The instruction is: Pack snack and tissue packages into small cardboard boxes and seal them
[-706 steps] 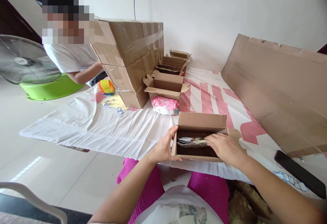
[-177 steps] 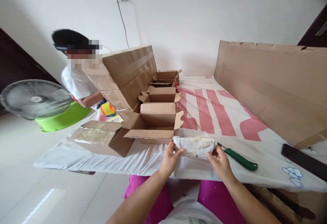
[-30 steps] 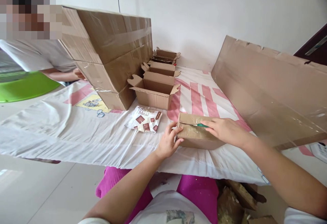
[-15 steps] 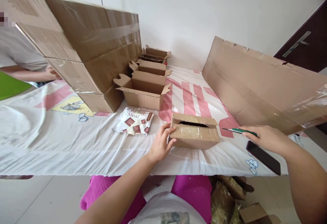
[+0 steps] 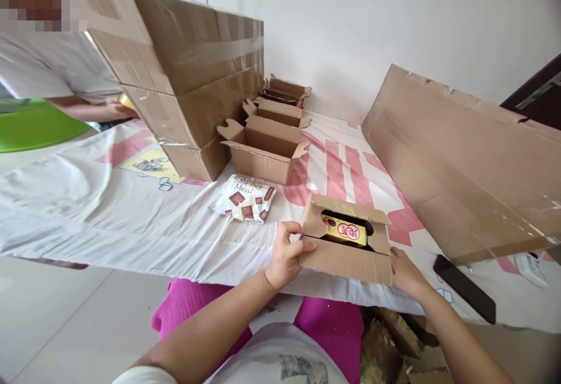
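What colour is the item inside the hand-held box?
The item is mainly yellow with red markings; head view.

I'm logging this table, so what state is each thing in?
Held box: long flaps parted
Yellow pack: inside it, partly showing
Pouch: lying flat, printed side up
Box behind pouch: open, flaps spread
Further boxes: open
Stacked cartons: taped, looking closed
Phone: lying flat

The held box (image 5: 346, 262) hides part of the right hand (image 5: 405, 270) and much of the yellow item (image 5: 353, 232) inside.
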A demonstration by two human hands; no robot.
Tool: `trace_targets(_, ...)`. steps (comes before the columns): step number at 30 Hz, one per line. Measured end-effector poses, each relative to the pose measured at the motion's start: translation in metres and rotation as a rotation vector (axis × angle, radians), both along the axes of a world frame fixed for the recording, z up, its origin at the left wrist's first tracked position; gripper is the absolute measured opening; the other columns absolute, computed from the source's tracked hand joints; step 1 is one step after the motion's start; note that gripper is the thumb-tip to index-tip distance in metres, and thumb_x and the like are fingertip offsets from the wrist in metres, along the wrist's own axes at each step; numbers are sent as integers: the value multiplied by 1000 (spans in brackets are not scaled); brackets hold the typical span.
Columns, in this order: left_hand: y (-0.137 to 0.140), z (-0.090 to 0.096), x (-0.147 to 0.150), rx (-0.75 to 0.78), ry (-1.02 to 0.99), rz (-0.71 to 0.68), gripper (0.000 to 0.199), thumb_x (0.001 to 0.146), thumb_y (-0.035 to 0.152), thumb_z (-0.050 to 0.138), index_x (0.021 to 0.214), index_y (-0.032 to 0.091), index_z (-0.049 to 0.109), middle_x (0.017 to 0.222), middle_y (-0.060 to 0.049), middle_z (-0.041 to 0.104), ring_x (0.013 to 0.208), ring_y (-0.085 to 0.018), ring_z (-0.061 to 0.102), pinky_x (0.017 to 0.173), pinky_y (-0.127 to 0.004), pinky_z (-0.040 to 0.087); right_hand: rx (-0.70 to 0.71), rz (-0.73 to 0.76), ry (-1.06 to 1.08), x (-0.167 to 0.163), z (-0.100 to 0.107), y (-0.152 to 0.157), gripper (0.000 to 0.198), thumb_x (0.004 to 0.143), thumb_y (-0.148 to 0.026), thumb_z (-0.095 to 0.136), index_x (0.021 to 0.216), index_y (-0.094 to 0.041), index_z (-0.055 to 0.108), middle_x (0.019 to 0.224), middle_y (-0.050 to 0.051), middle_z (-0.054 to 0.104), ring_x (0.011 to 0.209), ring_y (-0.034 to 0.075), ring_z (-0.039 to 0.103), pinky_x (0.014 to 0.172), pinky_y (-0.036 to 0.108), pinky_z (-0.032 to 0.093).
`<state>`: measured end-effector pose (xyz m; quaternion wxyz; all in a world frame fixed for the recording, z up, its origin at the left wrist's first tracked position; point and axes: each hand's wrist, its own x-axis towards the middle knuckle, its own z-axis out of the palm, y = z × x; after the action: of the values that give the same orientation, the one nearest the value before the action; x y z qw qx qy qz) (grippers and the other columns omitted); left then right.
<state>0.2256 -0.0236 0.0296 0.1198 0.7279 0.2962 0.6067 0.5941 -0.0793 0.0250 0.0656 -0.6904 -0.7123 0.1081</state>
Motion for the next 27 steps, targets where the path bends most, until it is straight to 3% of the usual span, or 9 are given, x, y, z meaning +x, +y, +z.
trace_targets(3,-7,-9,1,14,38,54,12,89,26,62,90,28,73,85,-1,42,75,-13,48,64,-26,44,170,-44,338,-7,5,-4,47,90,-50,43,121,-19,60,123,15,63,116,31,58,100,50,44)
trace_targets(6,-11,-18,2,-42,89,16,27,95,21,48,100,31,73,76,0,41,65,-11,44,57,-25,39,176,-51,664,-24,17,-10,66,89,-60,46,143,-24,37,142,15,51,126,28,53,102,46,45)
trace_targets(9,-17,-24,1,-55,99,-76,32,96,18,43,108,31,71,79,-1,45,67,-12,46,60,-25,41,175,-108,664,-43,20,-15,95,75,-61,67,150,-25,22,147,16,44,129,31,50,104,47,45)
trace_targets(13,-21,-24,-3,-81,19,-239,36,96,15,35,111,27,66,92,-5,52,81,-15,54,71,-29,48,154,-203,619,-55,18,-17,88,75,-57,69,147,-25,29,138,14,54,121,30,57,102,46,47)
trace_targets(16,-11,-23,-5,-272,-183,-233,25,96,19,38,111,22,58,95,-7,56,87,-17,57,80,-33,49,151,-239,620,-57,19,-17,84,74,-58,69,143,-25,34,130,13,60,114,29,62,97,43,51)
trace_targets(19,14,-22,-6,-617,-318,-172,23,88,27,57,110,21,54,106,-9,57,98,-20,56,86,-37,46,168,-248,636,-59,21,-17,79,74,-58,69,139,-24,39,126,12,63,110,29,64,95,42,53)
trace_targets(23,48,-22,-9,-906,-435,-490,51,71,33,75,116,21,54,123,-10,54,115,-24,50,90,-36,44,183,-236,671,-62,20,-16,77,74,-59,69,136,-23,41,125,13,63,109,28,65,92,41,55)
trace_targets(27,62,-26,-11,-1045,-576,-604,63,57,26,84,114,21,58,104,-4,58,95,-17,54,87,-33,42,191,-222,683,-61,16,-15,77,75,-57,69,138,-23,39,128,15,61,111,29,63,94,42,53)
